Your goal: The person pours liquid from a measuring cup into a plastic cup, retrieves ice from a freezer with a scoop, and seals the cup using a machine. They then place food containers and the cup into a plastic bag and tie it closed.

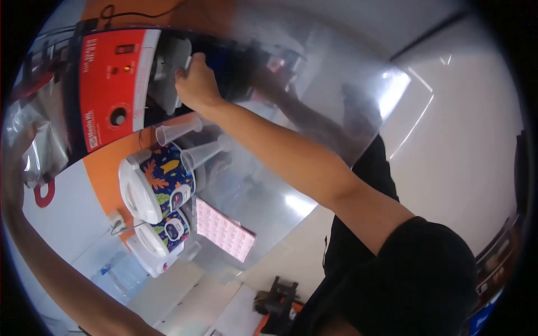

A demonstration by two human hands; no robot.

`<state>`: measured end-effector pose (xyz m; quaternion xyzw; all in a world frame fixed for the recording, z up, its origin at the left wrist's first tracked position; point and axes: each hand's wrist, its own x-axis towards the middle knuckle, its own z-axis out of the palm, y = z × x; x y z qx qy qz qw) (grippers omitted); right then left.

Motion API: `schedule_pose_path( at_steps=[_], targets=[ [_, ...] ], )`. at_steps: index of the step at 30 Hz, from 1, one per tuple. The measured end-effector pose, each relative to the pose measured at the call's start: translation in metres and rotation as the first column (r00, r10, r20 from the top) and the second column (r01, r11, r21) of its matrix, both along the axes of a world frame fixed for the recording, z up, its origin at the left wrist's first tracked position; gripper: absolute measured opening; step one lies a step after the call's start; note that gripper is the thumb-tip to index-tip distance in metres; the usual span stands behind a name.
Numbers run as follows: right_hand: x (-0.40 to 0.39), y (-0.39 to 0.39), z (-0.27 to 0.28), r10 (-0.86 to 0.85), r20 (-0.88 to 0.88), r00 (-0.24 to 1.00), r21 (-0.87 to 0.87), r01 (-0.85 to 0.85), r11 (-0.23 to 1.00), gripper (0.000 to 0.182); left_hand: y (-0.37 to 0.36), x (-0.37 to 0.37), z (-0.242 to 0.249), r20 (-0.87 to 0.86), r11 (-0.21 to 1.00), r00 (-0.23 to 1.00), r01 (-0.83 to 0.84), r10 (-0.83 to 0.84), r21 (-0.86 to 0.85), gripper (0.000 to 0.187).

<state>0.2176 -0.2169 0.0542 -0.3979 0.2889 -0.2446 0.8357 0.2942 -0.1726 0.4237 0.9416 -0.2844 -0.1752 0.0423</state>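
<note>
The metal tray (168,75) sits low in the front of the red cup sealer (106,92), toward the back edge of the steel surface (274,218), and the right hand (197,84) has its fingers bent around the tray's front edge. Judged by its look, this tray is stiff and fairly solid, not fragile, with smooth metal that could slip under damp fingers; the front lip, where the hand already sits, is the place to take hold, well out from the inner plates, which may be warm since a small lamp (128,68) on the panel seems lit. Higher up, the left hand (21,148) is at the clear plastic film (51,140); the dark rim of the view cuts into it, so I cannot tell whether it pinches the film or merely rests against it. The film looks light, limp and slick, easily creased, and best taken by a margin with a flat, gentle pinch. Two clear plastic cups (178,131) stand just left of the sealer, thin-walled and likely easy to dent, while a pink printed sheet (224,228) lies toward the surface's left end, near the patterned rice cookers (157,179)
</note>
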Motion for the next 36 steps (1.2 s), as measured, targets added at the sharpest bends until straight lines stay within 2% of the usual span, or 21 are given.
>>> schedule_pose_path(
  at_steps=[2, 3, 6, 7, 8, 10, 12, 14, 16, 18, 23, 26, 27, 28, 29, 30, 31, 33, 34, 35, 36],
  targets=[
    [-0.022, 0.001, -0.005, 0.001, -0.053, 0.999, -0.057, -0.004, 0.998, 0.035, -0.009, -0.038, -0.024, 0.318, 0.998, 0.946, 0.061, -0.068, 0.031, 0.071],
    [-0.036, -0.001, -0.008, 0.017, -0.057, 0.998, -0.099, -0.023, 0.995, 0.033, -0.006, -0.038, -0.032, 0.323, 0.996, 0.942, 0.077, -0.089, 0.05, 0.071],
    [-0.066, 0.006, -0.019, -0.044, -0.079, 0.996, -0.153, 0.031, 0.988, 0.033, 0.014, 0.006, -0.048, 0.819, 0.929, 0.443, 0.229, -0.365, 0.291, 0.105],
    [-0.083, 0.008, -0.02, -0.064, -0.086, 0.994, -0.18, 0.048, 0.983, 0.034, 0.015, 0.025, -0.044, 0.836, 0.836, 0.199, 0.338, -0.512, 0.432, 0.113],
    [-0.098, 0.009, -0.021, -0.082, -0.09, 0.993, -0.206, 0.062, 0.977, 0.034, 0.004, -0.01, -0.069, 0.892, 0.927, 0.286, 0.244, -0.349, 0.285, 0.116],
    [-0.121, 0.007, -0.021, -0.068, -0.066, 0.996, -0.156, 0.058, 0.986, 0.033, 0.002, -0.027, -0.108, 0.961, 0.963, -0.091, -0.097, -0.26, 0.251, 0.112],
    [-0.127, 0.0, -0.023, -0.054, -0.031, 0.998, -0.132, 0.05, 0.99, 0.032, 0.001, -0.025, -0.132, 0.961, 0.97, -0.13, -0.039, -0.243, 0.24, 0.116],
    [-0.125, 0.0, -0.023, -0.01, -0.022, 1.0, -0.123, 0.007, 0.992, 0.031, -0.002, -0.024, -0.149, 0.922, 0.967, -0.298, -0.01, -0.247, 0.256, 0.115],
    [-0.134, -0.008, -0.018, -0.028, -0.03, 0.999, -0.125, 0.024, 0.992, 0.03, -0.003, -0.022, -0.163, 0.933, 0.962, -0.279, 0.083, -0.227, 0.259, 0.108],
    [-0.149, -0.021, -0.007, 0.11, -0.053, 0.993, 0.001, -0.11, 0.994, 0.03, -0.001, -0.015, -0.169, 0.934, 0.978, -0.293, -0.011, -0.204, 0.21, 0.108],
    [-0.147, -0.021, -0.024, 0.123, -0.068, 0.99, -0.23, -0.135, 0.964, 0.032, 0.003, -0.054, -0.177, 0.976, 0.99, -0.182, 0.059, -0.119, 0.132, 0.098],
    [-0.136, -0.021, -0.035, 0.185, -0.129, 0.974, -0.24, -0.211, 0.947, 0.029, 0.025, -0.116, -0.213, 0.988, 0.853, 0.117, 0.502, 0.097, -0.143, 0.076],
    [-0.134, -0.017, -0.039, 0.194, -0.101, 0.976, -0.117, -0.205, 0.972, 0.028, 0.045, -0.133, -0.244, 0.925, 0.774, 0.296, 0.517, 0.24, -0.366, 0.066],
    [-0.134, -0.014, -0.039, 0.205, -0.075, 0.976, 0.007, -0.205, 0.979, 0.028, 0.063, -0.158, -0.282, 0.598, 0.53, 0.645, 0.333, 0.475, -0.78, 0.052],
    [-0.136, -0.015, -0.035, 0.167, -0.015, 0.986, 0.056, -0.166, 0.984, 0.032, 0.066, -0.185, -0.313, 0.38, 0.271, 0.799, 0.28, 0.466, -0.921, 0.044],
    [-0.141, -0.012, -0.029, 0.129, 0.04, 0.991, 0.113, -0.132, 0.985, 0.037, 0.095, -0.201, -0.355, 0.178, 0.292, 0.873, 0.043, 0.455, -0.955, 0.038],
    [-0.147, -0.014, -0.016, 0.146, 0.022, 0.989, 0.064, -0.147, 0.987, 0.037, 0.087, -0.227, -0.371, -0.385, -0.107, 0.782, -0.384, 0.49, -0.917, 0.033],
    [-0.153, -0.029, 0.008, 0.275, -0.014, 0.961, 0.253, -0.263, 0.931, 0.045, 0.094, -0.241, -0.411, -0.796, -0.393, 0.545, -0.693, 0.261, -0.604, 0.037],
    [-0.15, -0.032, 0.011, 0.296, -0.043, 0.954, 0.214, -0.281, 0.936, 0.045, 0.086, -0.234, -0.412, -0.817, -0.437, 0.526, -0.693, 0.236, -0.573, 0.037],
    [-0.148, -0.033, 0.015, 0.028, -0.246, 0.969, -0.382, -0.123, 0.916, 0.045, 0.082, -0.225, -0.412, -0.881, -0.486, 0.47, -0.784, -0.057, -0.387, 0.041],
    [-0.143, -0.032, 0.018, -0.299, -0.226, 0.927, -0.852, -0.04, 0.522, 0.046, 0.079, -0.211, -0.411, -0.852, -0.467, 0.392, -0.86, -0.347, -0.205, 0.046]
  ],
)
